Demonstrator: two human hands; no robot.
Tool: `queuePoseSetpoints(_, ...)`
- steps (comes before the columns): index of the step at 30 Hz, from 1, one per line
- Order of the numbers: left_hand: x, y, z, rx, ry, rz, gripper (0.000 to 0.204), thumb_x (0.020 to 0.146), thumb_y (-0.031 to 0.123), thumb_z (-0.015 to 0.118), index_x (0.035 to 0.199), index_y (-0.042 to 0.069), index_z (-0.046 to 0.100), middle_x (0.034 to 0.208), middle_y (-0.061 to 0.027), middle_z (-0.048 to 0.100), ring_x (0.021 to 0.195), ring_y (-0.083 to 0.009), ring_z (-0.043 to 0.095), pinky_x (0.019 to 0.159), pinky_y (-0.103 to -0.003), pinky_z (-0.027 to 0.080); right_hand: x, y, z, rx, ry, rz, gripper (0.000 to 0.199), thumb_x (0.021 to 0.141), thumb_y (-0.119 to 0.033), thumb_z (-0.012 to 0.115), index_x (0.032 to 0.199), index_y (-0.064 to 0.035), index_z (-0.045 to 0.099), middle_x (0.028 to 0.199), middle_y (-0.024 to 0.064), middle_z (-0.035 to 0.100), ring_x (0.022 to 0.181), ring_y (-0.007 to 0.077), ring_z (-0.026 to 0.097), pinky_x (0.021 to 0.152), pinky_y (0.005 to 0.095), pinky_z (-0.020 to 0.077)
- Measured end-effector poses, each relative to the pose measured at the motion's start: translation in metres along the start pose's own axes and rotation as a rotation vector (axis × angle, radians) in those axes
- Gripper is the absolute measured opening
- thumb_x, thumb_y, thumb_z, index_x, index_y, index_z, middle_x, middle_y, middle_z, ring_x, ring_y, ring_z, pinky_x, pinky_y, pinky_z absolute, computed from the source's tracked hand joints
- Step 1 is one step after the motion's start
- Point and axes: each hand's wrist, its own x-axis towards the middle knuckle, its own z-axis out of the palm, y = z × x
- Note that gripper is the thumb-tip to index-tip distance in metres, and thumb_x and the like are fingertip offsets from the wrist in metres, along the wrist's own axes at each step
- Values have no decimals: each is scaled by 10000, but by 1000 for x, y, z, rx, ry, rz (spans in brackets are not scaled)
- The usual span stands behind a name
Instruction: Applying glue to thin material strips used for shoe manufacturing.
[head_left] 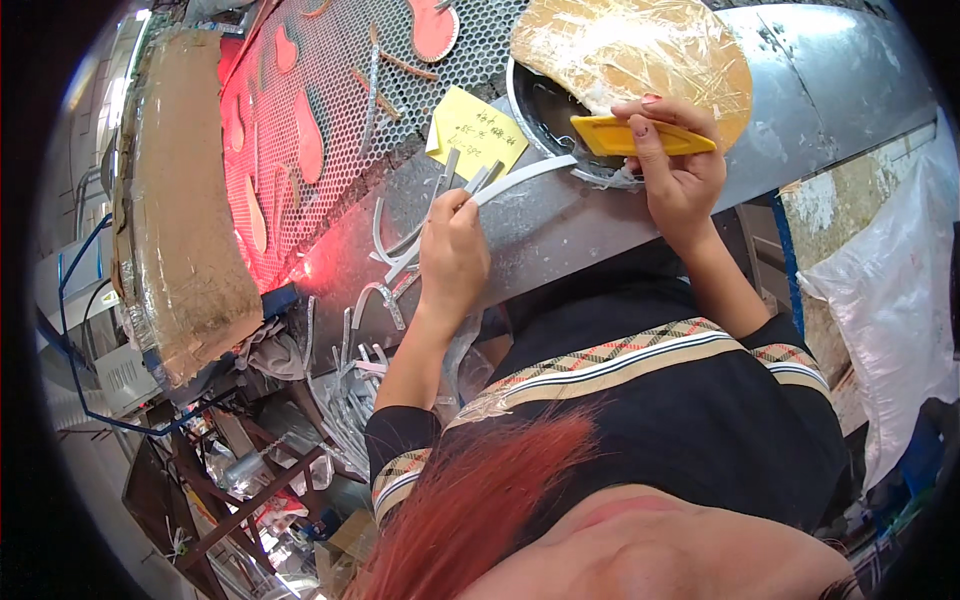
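Note:
My left hand [453, 255] is closed around a few thin grey strips [522, 178], the longest reaching right toward a round pot [511, 95]. My right hand [685, 190] grips a flat yellow scraper [645, 137] between thumb and fingers, over the near side of the pot. Dark contents show inside the pot, whose rim is smeared with whitish residue. A tan round board [728, 70], crusted with dried pale glue-like streaks, covers its far part. Beyond my left hand, a yellow paper note [490, 138] with handwriting lies on the metal table.
A perforated mesh [350, 60] under red light carries several pink sole-shaped pieces [310, 135]. Cardboard [185, 200] stands at the left. More grey strips [345, 420] hang in a bunch below the edge of the metal table [820, 90]. A white sack [890, 290] is at right.

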Motion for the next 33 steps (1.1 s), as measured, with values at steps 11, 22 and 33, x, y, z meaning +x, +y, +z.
queuePoseSetpoints(11,-4,9,-6,-161,-61,-81,244,836,-24,556,1062,6,470,987,-181,548,815,-342,576,715,-413,464,13,3,1,-421,-233,-123,175,843,-73,664,1003,-42,600,875,102,678,751,212,680,630,276,522)
queuePoseSetpoints(22,57,13,3,-1752,322,-771,156,950,11,446,1105,14,437,1072,-136,568,1190,-323,498,1062,-524,382,3,2,-2,-167,-145,-46,157,830,7,651,973,-21,592,892,95,684,826,179,680,681,265,528)
queuePoseSetpoints(33,51,14,37,-1765,447,-990,94,958,-3,398,1046,-25,423,1143,-221,533,1226,-386,460,1075,-536,366,1,11,17,-303,-170,-337,192,786,35,675,924,-16,552,852,130,642,746,248,649,651,305,514)
